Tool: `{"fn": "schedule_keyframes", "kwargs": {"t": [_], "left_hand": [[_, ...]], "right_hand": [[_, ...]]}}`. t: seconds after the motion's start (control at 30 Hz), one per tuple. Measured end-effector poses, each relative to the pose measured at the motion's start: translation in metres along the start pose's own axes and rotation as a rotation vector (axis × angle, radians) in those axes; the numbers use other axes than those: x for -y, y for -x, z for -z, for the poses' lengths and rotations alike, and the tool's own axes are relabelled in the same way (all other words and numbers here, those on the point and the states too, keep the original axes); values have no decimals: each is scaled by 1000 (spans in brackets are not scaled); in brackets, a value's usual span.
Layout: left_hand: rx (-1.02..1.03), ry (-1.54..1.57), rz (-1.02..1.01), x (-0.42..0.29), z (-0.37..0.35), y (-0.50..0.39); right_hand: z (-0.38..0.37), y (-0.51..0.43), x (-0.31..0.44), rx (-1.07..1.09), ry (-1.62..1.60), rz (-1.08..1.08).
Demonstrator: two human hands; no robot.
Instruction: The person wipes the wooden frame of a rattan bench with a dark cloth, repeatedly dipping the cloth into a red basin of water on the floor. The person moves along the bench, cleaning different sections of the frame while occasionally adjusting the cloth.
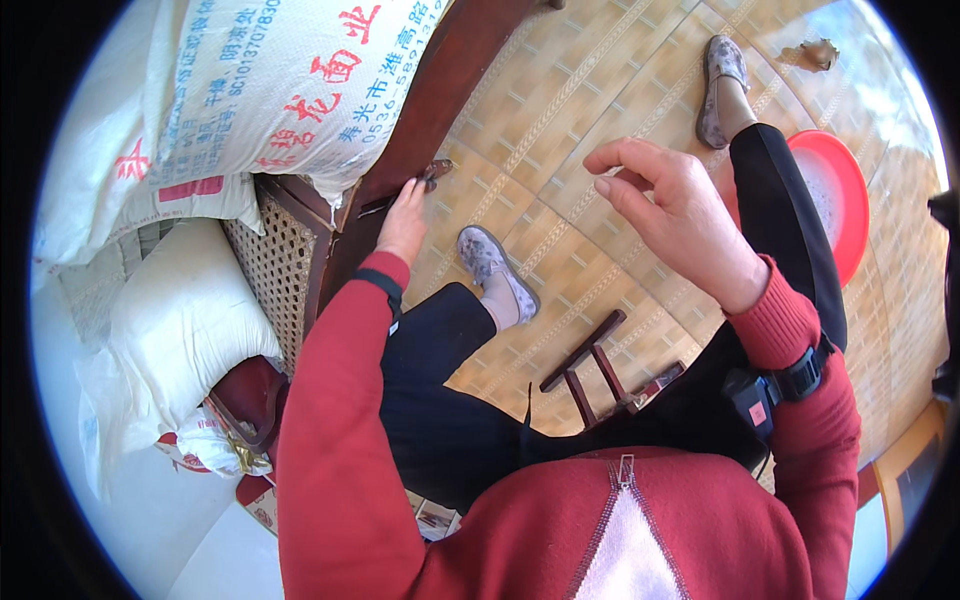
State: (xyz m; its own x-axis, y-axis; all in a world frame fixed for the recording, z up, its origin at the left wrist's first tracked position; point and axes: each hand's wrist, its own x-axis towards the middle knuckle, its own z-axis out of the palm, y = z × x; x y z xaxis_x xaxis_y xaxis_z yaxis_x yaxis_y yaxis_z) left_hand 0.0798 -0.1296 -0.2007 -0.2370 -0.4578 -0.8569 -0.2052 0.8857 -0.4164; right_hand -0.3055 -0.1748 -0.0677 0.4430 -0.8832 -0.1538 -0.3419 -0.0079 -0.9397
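My left hand (405,221) is stretched out to the dark reddish wooden furniture (442,82) on the left. Its fingertips are at a small dark piece (433,174) on the wood's edge; whether they grip it is hidden. In mid-air over the tiled floor, my right hand (667,206) holds nothing, its thumb and forefinger curved and apart. Above my left hand a large white woven sack (315,82) with red and blue print leans on the wood. Beside it is a woven cane panel (274,255).
A red plastic basin (855,210) with sudsy liquid stands by my right leg. A dark wooden frame (592,367), perhaps a stool's, shows between my legs. More white sacks (195,300) and a dark red bag (251,397) lie left. A crumpled brown object (821,54) lies on the tiles.
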Motion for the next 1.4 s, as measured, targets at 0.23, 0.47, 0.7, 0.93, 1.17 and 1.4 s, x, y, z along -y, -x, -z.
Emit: {"fn": "schedule_keyframes", "kwargs": {"t": [0.23,0.47,0.7,0.93,1.17,1.4], "left_hand": [[-170,1387,584,-30,18,25],[-539,2216,1683,-40,19,-7],[-329,2065,1696,-18,-37,-41],[-67,2762,1814,-24,-32,-85],[-193,3134,1608,-40,-40,-97],[-521,3053,1587,-14,-8,-18]], "right_hand": [[-15,0,6,-11,-11,90],[-23,0,-1,6,76,37],[-26,-1,3,26,0,45],[-18,-5,1,41,-16,-108],[-16,-15,8,69,-18,-116],[-25,-6,6,38,24,-17]]}}
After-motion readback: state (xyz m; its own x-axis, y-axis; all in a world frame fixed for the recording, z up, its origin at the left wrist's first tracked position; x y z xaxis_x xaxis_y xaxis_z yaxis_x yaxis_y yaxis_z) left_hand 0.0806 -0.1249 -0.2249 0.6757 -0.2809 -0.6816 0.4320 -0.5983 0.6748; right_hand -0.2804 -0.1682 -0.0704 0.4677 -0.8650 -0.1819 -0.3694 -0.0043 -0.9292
